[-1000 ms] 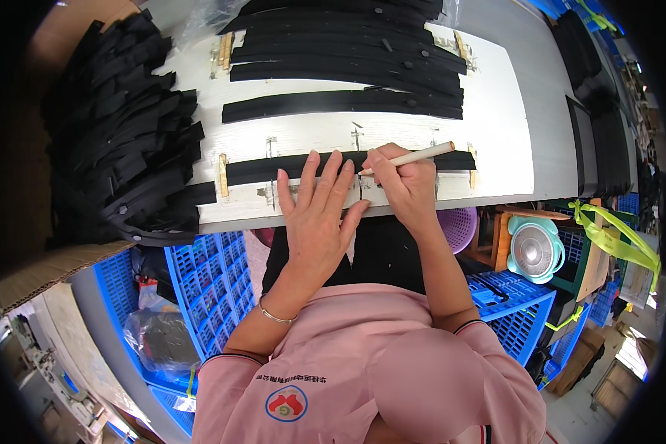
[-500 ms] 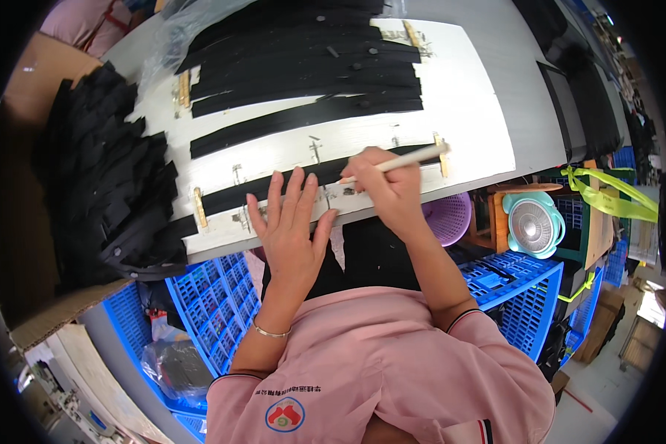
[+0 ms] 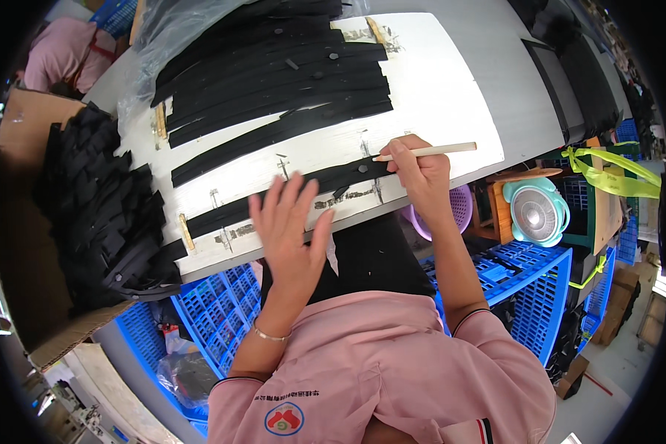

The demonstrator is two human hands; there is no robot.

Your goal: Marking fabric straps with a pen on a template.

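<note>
A long black fabric strip (image 3: 233,212) lies along the near edge of a white board (image 3: 451,96). My right hand (image 3: 422,174) pinches a white marking pencil (image 3: 459,148), its tip touching or just over the strip's right part. Slightly blurred, my left hand (image 3: 292,229) is over the strip's middle with fingers spread and holds nothing; whether it touches the strip I cannot tell. At the strip's left end is a small yellowish stop (image 3: 187,231). Dark pencil marks run along the board on both sides of the strip. A dark round spot (image 3: 362,169) shows on the strip near the pencil tip.
More black strips (image 3: 274,81) lie side by side farther up the board. A cardboard box (image 3: 41,140) with a heap of black strips (image 3: 107,200) stands left. Below the table are blue crates (image 3: 536,311), a purple basket (image 3: 462,207) and a teal fan (image 3: 534,211). Another person (image 3: 70,55) is far left.
My right hand has moved the pencil rightward along the strip. The left hand's fingers have shifted and blurred over the strip. The whole view has swung slightly.
</note>
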